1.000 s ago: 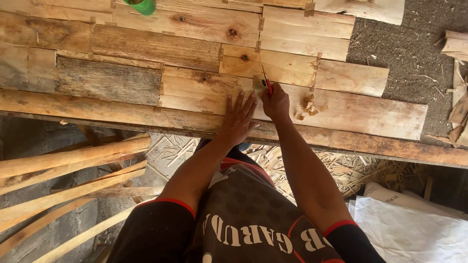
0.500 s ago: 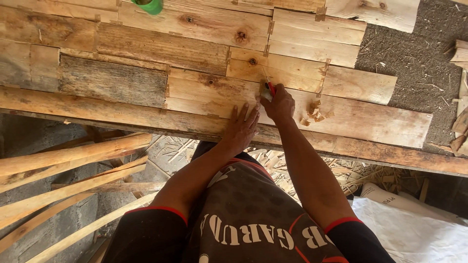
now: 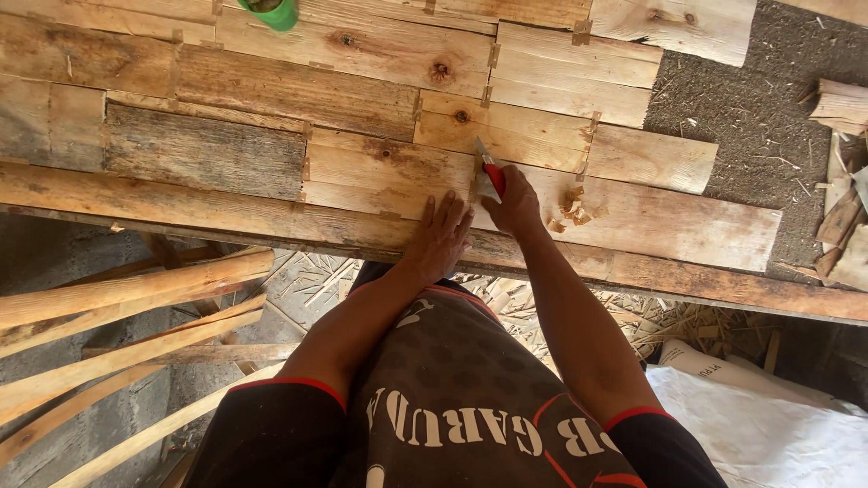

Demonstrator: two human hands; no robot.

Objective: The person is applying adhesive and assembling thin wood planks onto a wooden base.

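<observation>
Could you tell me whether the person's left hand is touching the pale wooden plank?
Touching: the head view shows the left hand pressed flat, fingers spread, on the pale wooden plank.

Right hand (image 3: 515,203) shifted slightly down toward plank edge, red-handled knife (image 3: 489,172) now tilted, blade tip aimed up-left along joint between boards; a second ago blade stood nearly straight up. Left hand (image 3: 440,237) slid nearer to right one, fingertips now just beside it, palm flat on front plank (image 3: 226,212). Head camera dipped: green cup (image 3: 271,13) sits closer to top edge
</observation>
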